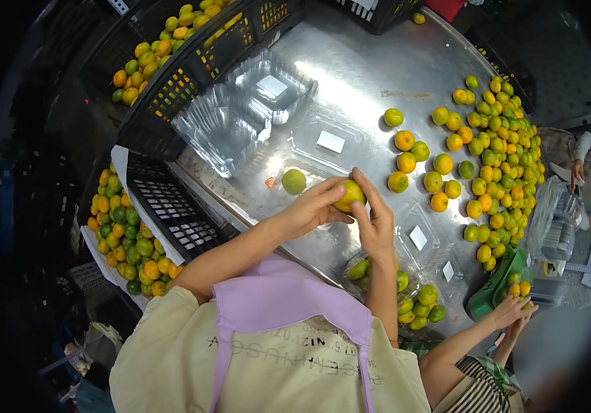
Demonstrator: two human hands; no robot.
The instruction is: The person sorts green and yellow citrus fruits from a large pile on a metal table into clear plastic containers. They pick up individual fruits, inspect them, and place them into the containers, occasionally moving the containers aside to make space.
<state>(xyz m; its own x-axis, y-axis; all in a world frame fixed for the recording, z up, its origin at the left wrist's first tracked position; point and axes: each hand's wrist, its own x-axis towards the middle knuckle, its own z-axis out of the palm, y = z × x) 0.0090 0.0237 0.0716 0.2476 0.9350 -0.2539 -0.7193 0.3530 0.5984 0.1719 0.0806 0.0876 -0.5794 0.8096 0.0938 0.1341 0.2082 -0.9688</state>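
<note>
A yellow-green citrus fruit (349,196) is held between my two hands above the metal table. My left hand (318,204) has thumb and fingers around its left side, and my right hand (375,217) touches it from the right with fingertips and thumb. Just left of the hands, a green citrus fruit (294,181) sits in an open clear plastic clamshell box (326,124) with a white label. Stacks of empty clear clamshells (223,131) stand farther left. Near my right forearm are clear boxes of green citrus (422,308), partly hidden by that arm.
Loose citrus (507,149) is heaped along the right of the metal table (357,57). Black plastic crates (171,206) of fruit border the left. At the lower right a co-worker's hands (517,312) hold fruit by a green tray (491,289); another person's hand (577,172) is beyond.
</note>
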